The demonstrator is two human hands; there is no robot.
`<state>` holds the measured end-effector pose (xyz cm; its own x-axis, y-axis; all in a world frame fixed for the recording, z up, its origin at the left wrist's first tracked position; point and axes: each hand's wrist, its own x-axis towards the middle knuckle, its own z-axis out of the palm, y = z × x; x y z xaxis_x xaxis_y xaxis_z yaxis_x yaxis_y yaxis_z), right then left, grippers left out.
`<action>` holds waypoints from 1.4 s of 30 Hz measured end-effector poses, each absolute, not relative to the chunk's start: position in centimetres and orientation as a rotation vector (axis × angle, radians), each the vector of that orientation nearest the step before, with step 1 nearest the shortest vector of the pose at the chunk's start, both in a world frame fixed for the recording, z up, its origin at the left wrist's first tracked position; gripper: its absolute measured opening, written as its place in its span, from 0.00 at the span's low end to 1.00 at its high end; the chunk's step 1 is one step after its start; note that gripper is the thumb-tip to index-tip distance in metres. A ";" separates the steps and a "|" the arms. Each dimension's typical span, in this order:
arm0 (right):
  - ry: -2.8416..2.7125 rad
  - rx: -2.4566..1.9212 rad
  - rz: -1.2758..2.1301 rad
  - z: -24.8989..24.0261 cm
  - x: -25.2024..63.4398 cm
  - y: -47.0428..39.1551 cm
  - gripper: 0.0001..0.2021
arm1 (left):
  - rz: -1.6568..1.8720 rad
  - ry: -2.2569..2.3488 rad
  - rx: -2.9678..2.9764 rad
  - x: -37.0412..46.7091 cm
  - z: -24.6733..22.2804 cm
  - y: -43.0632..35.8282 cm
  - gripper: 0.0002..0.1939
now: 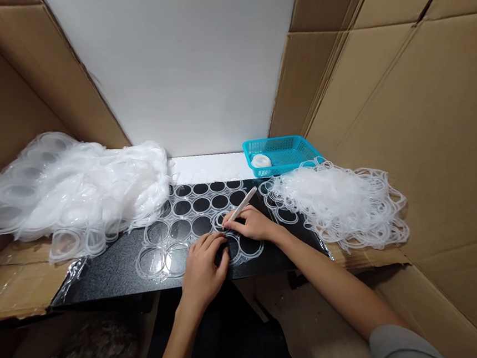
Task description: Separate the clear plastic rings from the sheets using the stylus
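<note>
A clear, flexible sheet of joined rings (180, 228) lies spread over the black board (120, 269). My right hand (252, 223) is closed around a slim white pen-like tool (242, 204), its lower end hidden by the fingers and angled down to the sheet. Close beside it, my left hand (206, 265) rests on the sheet, fingers bent and thumb apart, fingertips near the tool's lower end. Whether the left fingertips pinch any of the sheet cannot be made out.
A large heap of clear ring sheets (91, 183) stands at the left, and a looser pile of ring pieces (337, 201) at the right. Behind is a blue plastic basket (294, 157) with a white roll (261, 161) in it. Cardboard walls (436, 118) close in both sides.
</note>
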<state>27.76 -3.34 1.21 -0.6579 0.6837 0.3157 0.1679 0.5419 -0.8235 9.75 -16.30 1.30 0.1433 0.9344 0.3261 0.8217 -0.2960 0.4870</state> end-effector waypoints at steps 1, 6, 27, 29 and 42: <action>-2.165 -0.671 1.040 1.3 27.8 -3.3 0.09 | 0.854 1.737 2.224 9.8 1.3 -16.3 0.10; -2.407 -0.442 0.767 1.0 28.0 -3.1 0.13 | 0.770 1.776 2.257 10.0 1.3 -16.3 0.14; -2.200 -0.867 0.487 4.8 28.6 4.8 0.13 | 0.872 1.787 2.205 9.3 1.0 -16.6 0.07; -2.244 -0.782 0.696 3.9 29.9 2.7 0.11 | 0.920 1.846 2.221 9.3 0.8 -16.5 0.10; -1.990 -0.851 1.122 0.9 31.7 -3.1 0.15 | 0.872 1.654 2.345 14.1 0.1 -15.4 0.17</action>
